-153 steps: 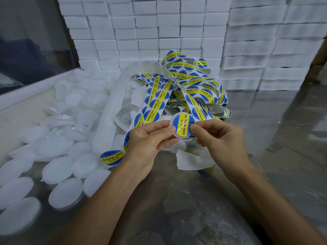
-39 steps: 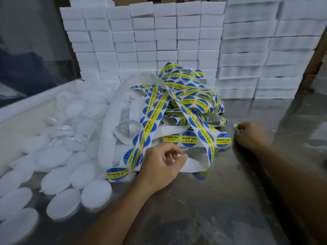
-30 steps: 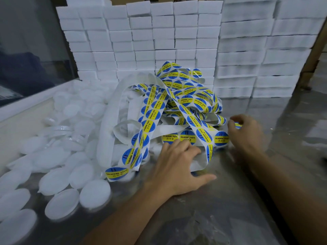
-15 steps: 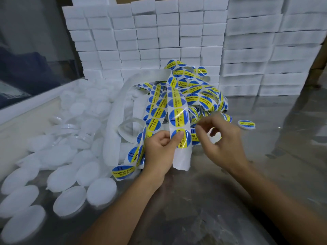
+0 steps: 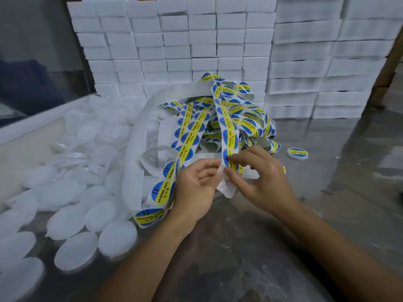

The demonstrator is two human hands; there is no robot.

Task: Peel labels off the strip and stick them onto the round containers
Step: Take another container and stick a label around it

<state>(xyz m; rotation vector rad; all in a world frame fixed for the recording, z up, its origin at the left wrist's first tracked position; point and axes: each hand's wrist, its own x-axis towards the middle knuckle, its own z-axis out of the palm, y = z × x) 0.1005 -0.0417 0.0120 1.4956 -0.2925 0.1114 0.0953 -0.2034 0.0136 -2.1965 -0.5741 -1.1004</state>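
Right hand [image 5: 259,182] fingers [image 5: 238,159] pinch a round blue-and-yellow "SOLDERING PASTE" label [image 5: 229,162] on the white paper backing strip [image 5: 227,136]; left hand [image 5: 196,188] fingers clamp the strip's loose end. Strip rises from a tangled heap mid-bench [image 5: 327,192]. White round plastic containers [image 5: 117,238] crowd the left; one labelled container [image 5: 298,152] sits far right.

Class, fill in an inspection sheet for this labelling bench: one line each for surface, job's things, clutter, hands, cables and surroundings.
Surface: shiny grey table, scuffed.
Job's things: tangled label strip; white round containers heaped at left; one labelled container apart at right.
Clutter: loops of empty backing paper.
Hands: left hand holds the strip's lower end; right hand pinches the lowest label; each grip is closed on its item.
Cables: nothing seen.
Surroundings: stacked white boxes behind; glass panel at left.
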